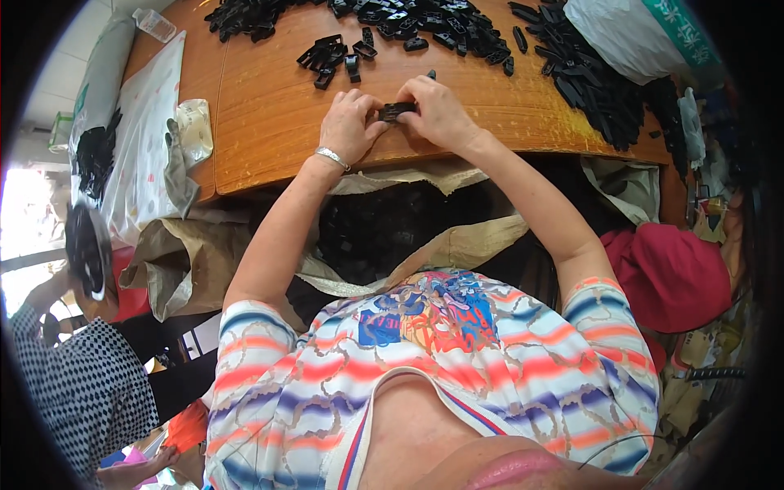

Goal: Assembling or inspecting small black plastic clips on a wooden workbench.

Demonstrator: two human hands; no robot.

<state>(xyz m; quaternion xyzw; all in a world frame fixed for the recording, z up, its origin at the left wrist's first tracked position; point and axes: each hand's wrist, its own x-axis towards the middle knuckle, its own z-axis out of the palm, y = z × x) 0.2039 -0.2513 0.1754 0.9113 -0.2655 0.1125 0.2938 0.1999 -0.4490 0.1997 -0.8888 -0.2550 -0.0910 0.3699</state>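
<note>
Nearest, a beige woven sack is gaping below the table's near edge, dark pieces lying inside; its placement is probably letting parts drop straight in. Both forearms are reaching forward, converging over the wooden table. Left hand and right hand are pinching opposite ends of one black plastic piece, fingers curling, likely steadying it from both sides. Beyond, a small cluster of black parts is sitting within easy reach; farther, a large heap is spreading, presumably as stock.
</note>
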